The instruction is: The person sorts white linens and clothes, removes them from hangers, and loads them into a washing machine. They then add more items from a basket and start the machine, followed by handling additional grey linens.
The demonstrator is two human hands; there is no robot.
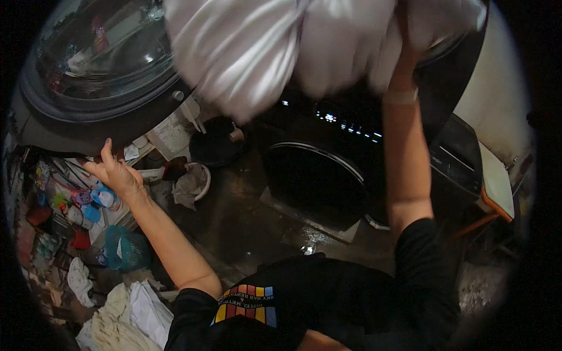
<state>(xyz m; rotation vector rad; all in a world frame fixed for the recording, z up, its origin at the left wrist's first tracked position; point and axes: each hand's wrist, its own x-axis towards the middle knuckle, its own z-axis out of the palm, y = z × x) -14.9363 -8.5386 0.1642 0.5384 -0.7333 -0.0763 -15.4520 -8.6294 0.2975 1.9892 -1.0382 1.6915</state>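
Up front, white cloth [246,52] hangs at my right hand [405,67], fingers hidden, can't tell the grip; left hand [116,174] splayed, unclenched, at the door [76,130]. Likely mid-transfer; next calls for keeping cloth door-clear.

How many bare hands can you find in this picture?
2: the left hand below the round, dark-rimmed glass door; the right hand up at the white fabric, which partly hides it.
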